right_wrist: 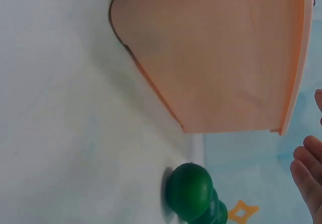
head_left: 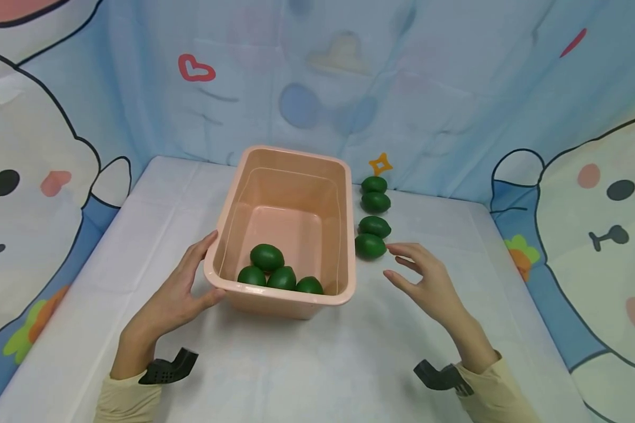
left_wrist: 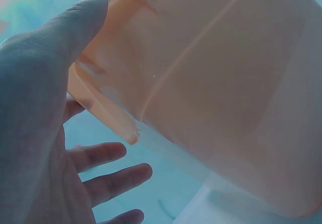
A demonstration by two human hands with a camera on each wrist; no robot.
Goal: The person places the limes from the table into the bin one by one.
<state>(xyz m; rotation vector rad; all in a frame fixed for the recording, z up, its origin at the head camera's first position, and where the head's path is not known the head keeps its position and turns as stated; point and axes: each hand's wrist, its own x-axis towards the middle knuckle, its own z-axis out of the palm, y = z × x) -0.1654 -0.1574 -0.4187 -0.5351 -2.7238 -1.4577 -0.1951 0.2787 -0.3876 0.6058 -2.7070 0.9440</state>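
A pale peach plastic bin [head_left: 280,305] stands on the white table, with several green limes [head_left: 267,258] inside at its near end. My left hand [head_left: 182,294] holds the bin's near left corner, thumb on the front rim and index finger along the left side. In the left wrist view, the other fingers [left_wrist: 118,182] stretch out below the rim. Right of the bin, several more limes [head_left: 374,202] lie in a row running away from me. My right hand [head_left: 425,285] is beside the nearest lime [head_left: 370,246], fingers loosely bent and fingertips right at its side, holding nothing.
A white cloth covers the table [head_left: 391,364]. Behind it hangs a blue printed curtain [head_left: 434,117], close to the bin's far end and the farthest lime. Each wrist carries a black camera mount [head_left: 169,369].
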